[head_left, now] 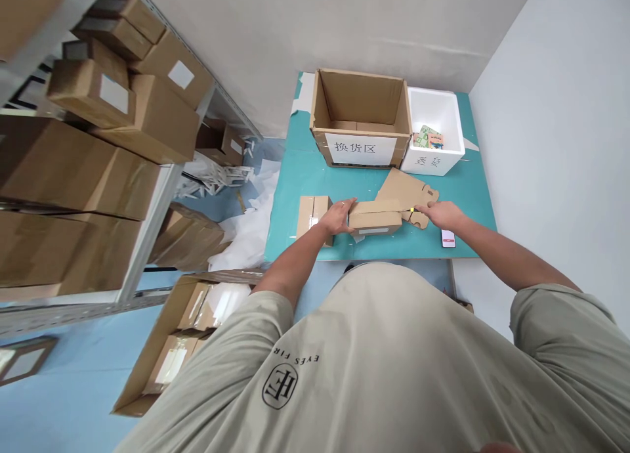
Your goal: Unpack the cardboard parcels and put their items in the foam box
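left hand (337, 216), right hand (443, 215), both on carton (375, 218)

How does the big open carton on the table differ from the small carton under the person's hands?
The big open carton is much larger than the small carton. Its top stands open, while the small one's top is closed or folded over. It carries a white label with Chinese characters; the small one shows none. Only the small one sits between the left hand and right hand. Both are brown cardboard.

A loose, short-sleeved khaki T-shirt (374, 367) bears a round black monogram (279, 385) beside curved black lettering (296, 359) reading "EYES FIR"; the left hand (337, 216) and right hand (443, 215) are bare.
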Motion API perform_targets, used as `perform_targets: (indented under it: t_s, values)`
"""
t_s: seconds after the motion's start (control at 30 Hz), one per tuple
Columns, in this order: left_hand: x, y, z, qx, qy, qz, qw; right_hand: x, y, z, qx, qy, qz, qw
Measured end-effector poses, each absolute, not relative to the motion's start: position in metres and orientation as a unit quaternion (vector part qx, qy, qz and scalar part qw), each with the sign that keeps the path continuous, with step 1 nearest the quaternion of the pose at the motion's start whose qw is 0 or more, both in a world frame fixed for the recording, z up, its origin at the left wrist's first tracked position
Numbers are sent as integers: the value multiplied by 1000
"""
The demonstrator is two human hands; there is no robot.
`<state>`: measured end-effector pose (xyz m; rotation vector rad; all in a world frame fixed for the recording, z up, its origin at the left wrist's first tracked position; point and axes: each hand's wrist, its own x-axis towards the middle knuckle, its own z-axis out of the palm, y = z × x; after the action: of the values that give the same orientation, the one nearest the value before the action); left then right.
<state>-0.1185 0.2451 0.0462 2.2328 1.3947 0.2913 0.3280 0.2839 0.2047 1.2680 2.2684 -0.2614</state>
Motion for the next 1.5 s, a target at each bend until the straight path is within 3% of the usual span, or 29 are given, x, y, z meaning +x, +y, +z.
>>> perform_targets:
  t_s: [0.13, 0.27, 0.43, 0.53, 0.67, 0.8, 1.07, 1.4, 1.5]
  values:
    - [-131, 240, 48, 816, 514, 94, 248, 376, 282, 202, 544, 792, -96, 259]
    - [-127, 233, 56, 825, 506, 76, 238, 400, 264, 180, 582, 785, -135, 165]
    - [-87, 212, 77, 824, 535, 72, 170, 379, 225, 114, 644, 699, -310, -4]
    - [-63, 198, 87, 823, 542, 60, 158, 364, 197, 68, 714, 548, -433, -50]
    - [-48, 191, 91, 802, 574, 30, 160, 356, 166, 20, 743, 473, -462, -99]
    - [-46, 192, 92, 790, 592, 27, 155, 357, 156, -7, 749, 496, -430, -84]
    - [-38, 188, 87, 766, 625, 24, 150, 354, 168, -21, 729, 580, -362, 48]
    - [-39, 209, 81, 760, 632, 4, 156, 350, 171, -11, 745, 584, -304, 112]
    - [-38, 214, 82, 761, 629, -1, 158, 334, 179, 0, 756, 589, -272, 88]
